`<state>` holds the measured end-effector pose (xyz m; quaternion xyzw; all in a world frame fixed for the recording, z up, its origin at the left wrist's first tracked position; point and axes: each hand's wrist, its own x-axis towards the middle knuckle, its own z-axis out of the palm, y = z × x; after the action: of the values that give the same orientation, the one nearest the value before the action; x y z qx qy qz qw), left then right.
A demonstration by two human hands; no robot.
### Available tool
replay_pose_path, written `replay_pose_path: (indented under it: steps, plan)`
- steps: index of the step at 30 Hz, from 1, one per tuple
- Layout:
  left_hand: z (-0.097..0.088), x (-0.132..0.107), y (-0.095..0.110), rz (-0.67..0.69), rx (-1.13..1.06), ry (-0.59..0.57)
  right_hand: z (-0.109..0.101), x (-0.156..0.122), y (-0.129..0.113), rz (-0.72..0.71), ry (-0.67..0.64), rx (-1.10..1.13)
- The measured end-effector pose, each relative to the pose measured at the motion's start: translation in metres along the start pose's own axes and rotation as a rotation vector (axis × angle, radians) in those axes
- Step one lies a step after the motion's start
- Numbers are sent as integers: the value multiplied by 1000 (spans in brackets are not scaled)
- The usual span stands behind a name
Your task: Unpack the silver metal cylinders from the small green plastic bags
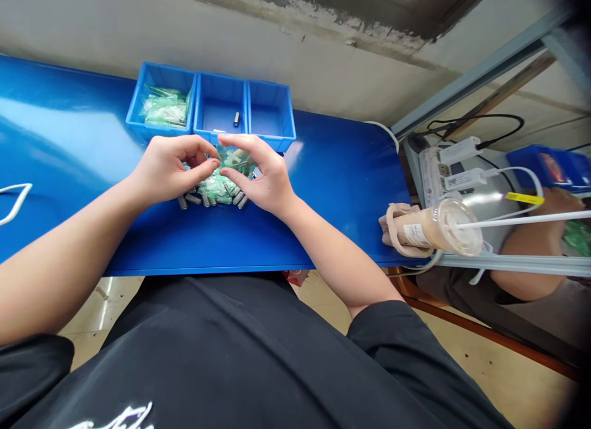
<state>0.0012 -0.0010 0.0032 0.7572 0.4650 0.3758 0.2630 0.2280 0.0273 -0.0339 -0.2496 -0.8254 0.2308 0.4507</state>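
Thumb and fingers of my left hand [168,169] are pinched together at the left edge of a small, clear greenish plastic bag [235,159]. My right hand [268,173] curves around the same bag from the right, its thumb below and its fingers above. Whatever is inside the bag is too small to make out. Beneath both hands lies a pile of similar green plastic bags [219,189] on the blue table. Several small dark metallic cylinders [192,199] are scattered along the front of that pile, partly hidden by my hands.
Behind my hands stand three joined blue bins. Green plastic packets fill the left bin [133,112]; one small dark piece [237,119] lies in the middle bin [203,112]. A drink cup [422,227] in a holder sits at the table's right edge, near chargers [462,151] and cables.
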Motion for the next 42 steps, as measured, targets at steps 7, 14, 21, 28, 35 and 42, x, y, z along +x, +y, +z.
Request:
replay_pose_path:
  steps: [7,14,21,28,35,42]
  plan:
    - [-2,1,4,-77,-40,68,3,-1,0,206,76,23]
    - [0,1,5,-36,77,97,4,0,5,347,126,158]
    - [-2,-1,7,-66,101,79,6,3,0,418,189,269]
    - [-2,-2,11,-79,72,114,8,4,0,436,215,233]
    - [-4,-2,5,-23,30,125,7,6,-8,506,172,377]
    - [-5,-2,8,31,61,161,8,2,-1,460,180,267]
